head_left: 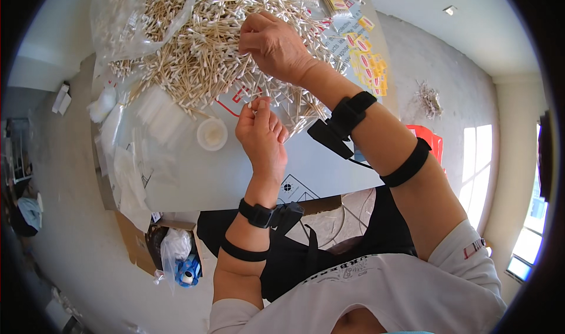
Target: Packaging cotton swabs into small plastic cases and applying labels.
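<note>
A large loose heap of cotton swabs (203, 49) with pale wooden sticks and white tips covers the far part of the table. Over the heap's right side, my right hand (276, 49) is closed with its fingers curled down, and whatever lies in them is hidden. Nearer to me, my left hand (263, 137) is closed at the heap's near edge, its thumb and fingers pinched together. Small white swab tips show at its fingertips. Just left of that hand stands a small round white tub (212, 134).
Clear plastic bags (126, 25) lie at the far left, and stacked clear sleeves (162, 113) sit near the tub. Bundled swabs (336, 4) and yellow-and-white labels (369, 63) are at the right. Below the table's near edge (194, 199) stands an open cardboard box (134, 246).
</note>
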Tool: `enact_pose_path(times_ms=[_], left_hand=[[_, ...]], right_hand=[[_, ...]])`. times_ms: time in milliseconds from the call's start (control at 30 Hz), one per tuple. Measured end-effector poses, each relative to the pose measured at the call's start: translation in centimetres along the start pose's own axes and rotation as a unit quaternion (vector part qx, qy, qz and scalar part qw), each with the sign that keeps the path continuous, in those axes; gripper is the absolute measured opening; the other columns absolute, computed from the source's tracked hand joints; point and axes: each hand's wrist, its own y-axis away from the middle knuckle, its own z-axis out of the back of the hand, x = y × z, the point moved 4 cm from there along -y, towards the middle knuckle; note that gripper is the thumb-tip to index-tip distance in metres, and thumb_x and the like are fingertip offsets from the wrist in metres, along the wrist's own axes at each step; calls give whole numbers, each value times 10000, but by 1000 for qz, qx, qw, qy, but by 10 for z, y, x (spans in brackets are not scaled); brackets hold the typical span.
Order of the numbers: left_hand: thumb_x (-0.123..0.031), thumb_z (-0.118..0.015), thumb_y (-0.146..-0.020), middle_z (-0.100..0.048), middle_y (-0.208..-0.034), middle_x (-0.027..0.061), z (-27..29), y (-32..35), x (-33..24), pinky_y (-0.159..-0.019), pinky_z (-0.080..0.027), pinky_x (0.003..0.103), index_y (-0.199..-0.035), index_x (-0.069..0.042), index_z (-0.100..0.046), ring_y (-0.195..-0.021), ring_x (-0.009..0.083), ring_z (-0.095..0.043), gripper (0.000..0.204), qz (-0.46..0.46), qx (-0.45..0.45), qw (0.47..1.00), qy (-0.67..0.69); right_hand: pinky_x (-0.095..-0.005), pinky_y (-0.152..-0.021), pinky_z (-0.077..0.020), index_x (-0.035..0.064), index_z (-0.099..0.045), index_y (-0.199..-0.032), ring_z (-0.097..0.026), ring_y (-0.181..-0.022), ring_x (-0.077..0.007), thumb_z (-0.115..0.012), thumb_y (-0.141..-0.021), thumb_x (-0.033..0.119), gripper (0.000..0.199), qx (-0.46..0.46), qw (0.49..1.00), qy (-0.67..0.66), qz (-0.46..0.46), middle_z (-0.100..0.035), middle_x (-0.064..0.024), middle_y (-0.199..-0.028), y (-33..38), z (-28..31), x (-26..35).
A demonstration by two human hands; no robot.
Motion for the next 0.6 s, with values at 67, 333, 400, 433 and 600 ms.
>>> enact_pose_path(times_ms=[67, 333, 400, 433, 600], left_hand=[[-171, -548, -984, -334, -580, -81, 1, 1, -2, -431, -238, 209, -926, -75, -572, -477, 29, -269, 115, 0, -4, 1000, -1], [-210, -552, -981, -341, -566, -60, -5, 7, 5, -405, -240, 231, -922, -34, -564, -457, 44, -280, 186, 45, 18, 999, 25], [-206, -558, -977, -344, -565, -58, -4, 8, 4, -404, -239, 231, -917, -35, -562, -453, 44, -281, 181, 38, 12, 999, 18], [-202, -563, -973, -347, -563, -57, -4, 8, 5, -402, -238, 232, -913, -36, -560, -449, 45, -281, 177, 32, 8, 999, 11], [-163, -548, -981, -326, -546, -55, -6, 14, 12, -389, -237, 229, -904, -32, -580, -433, 52, -277, 155, 77, 10, 996, 50]], right_hand=[[-382, -804, -502, 100, -688, -779, -574, -976, -255, -654, -684, -22, 159, 4, 1000, 7, 5, -608, -27, -957, 0, -1, 0], [-377, -838, -477, 90, -668, -710, -568, -962, -245, -639, -657, -17, 123, 84, 993, 75, 35, -624, -27, -980, 12, -5, 2], [-380, -831, -477, 83, -662, -695, -566, -957, -249, -653, -668, 12, 76, 65, 997, 42, 20, -622, -35, -973, 14, -3, 1], [-380, -831, -477, 83, -662, -695, -566, -957, -249, -653, -668, 12, 76, 65, 997, 42, 20, -622, -35, -973, 14, -3, 3], [-371, -822, -478, 81, -661, -690, -568, -941, -253, -686, -675, 84, 29, 70, 997, -21, 40, -618, -42, -944, 8, -9, 16]])
